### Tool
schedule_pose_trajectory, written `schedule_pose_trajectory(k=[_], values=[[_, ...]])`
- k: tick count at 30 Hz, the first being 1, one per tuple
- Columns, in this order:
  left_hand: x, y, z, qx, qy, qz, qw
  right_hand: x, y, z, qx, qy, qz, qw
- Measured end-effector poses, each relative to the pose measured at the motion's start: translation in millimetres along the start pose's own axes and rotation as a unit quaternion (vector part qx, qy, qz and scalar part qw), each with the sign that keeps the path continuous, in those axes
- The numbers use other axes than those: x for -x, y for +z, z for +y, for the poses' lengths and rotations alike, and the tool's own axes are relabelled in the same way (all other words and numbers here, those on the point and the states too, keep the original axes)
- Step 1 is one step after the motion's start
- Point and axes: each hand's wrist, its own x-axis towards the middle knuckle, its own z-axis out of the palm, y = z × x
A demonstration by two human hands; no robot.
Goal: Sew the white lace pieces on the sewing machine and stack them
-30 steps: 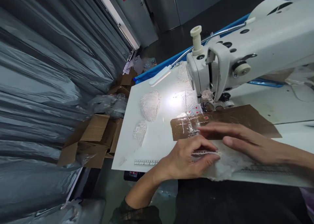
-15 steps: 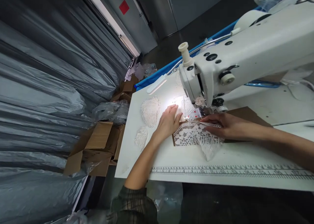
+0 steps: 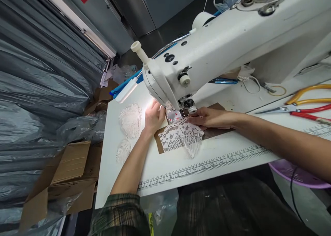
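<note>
A white sewing machine stands on a white table with a printed ruler along its front edge. A piece of white lace lies over a brown cardboard sheet just in front of the needle. My left hand rests flat on the table left of the presser foot, fingers by the lace's far edge. My right hand presses the lace down right beside the presser foot.
Two more lace pieces lie at the table's left. Scissors with red and yellow handles lie at the right. Cardboard boxes and grey plastic sheeting stand to the left. A purple basin sits below the table at right.
The lace went from the table's front edge up to the needle and spread flat. Both hands followed it to the presser foot. The camera view swung right, showing more of the machine.
</note>
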Motion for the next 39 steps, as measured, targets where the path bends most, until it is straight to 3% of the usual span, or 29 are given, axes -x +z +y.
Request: schedule_pose_trajectory(k=[1,3,6,8,10,14,17,20,25,29,33,36,39], values=[[9.2,-1.5,9.3,-0.012,0.004,0.041,0.999,-0.8,0.8,1.6,0.023,-0.001,0.016,1.000],[28.3,-2.0,30.3,0.005,0.065,0.042,0.997,-3.0,3.0,4.3,0.081,0.002,0.058,0.995],[51.5,-1.5,60.7,0.056,0.163,-0.030,0.985,-5.9,5.5,4.6,0.146,0.014,0.084,0.986],[59.8,-6.0,74.1,0.031,0.164,-0.091,0.982,-7.4,4.8,3.0,0.166,0.008,0.071,0.983],[62.7,-15.9,79.2,0.000,0.151,-0.149,0.977,-8.6,2.1,1.7,0.219,-0.001,0.097,0.971],[59.2,-38.5,71.6,-0.014,0.156,-0.205,0.966,-9.4,-4.6,1.4,0.368,0.010,0.205,0.907],[51.4,-42.6,63.1,0.004,0.161,-0.175,0.971,-8.1,-6.0,1.2,0.401,0.014,0.225,0.888],[39.3,-33.1,56.1,0.040,0.144,-0.137,0.979,-6.5,-4.2,0.6,0.405,-0.013,0.227,0.886],[23.1,-9.9,43.1,0.134,0.124,-0.165,0.969,-5.8,-1.6,1.8,0.394,-0.039,0.206,0.895],[23.6,-0.3,39.1,0.168,0.105,-0.128,0.972,-4.8,-0.5,5.1,0.397,-0.056,0.208,0.892],[26.4,-0.8,44.3,0.138,0.134,-0.101,0.976,-2.9,6.6,10.0,0.372,-0.156,0.206,0.891],[26.7,-7.2,49.5,0.114,0.144,-0.093,0.979,-3.9,15.8,15.0,0.335,-0.249,0.151,0.896],[27.0,-16.4,52.5,0.112,0.134,-0.096,0.980,-7.3,22.9,20.0,0.298,-0.285,0.114,0.904]])
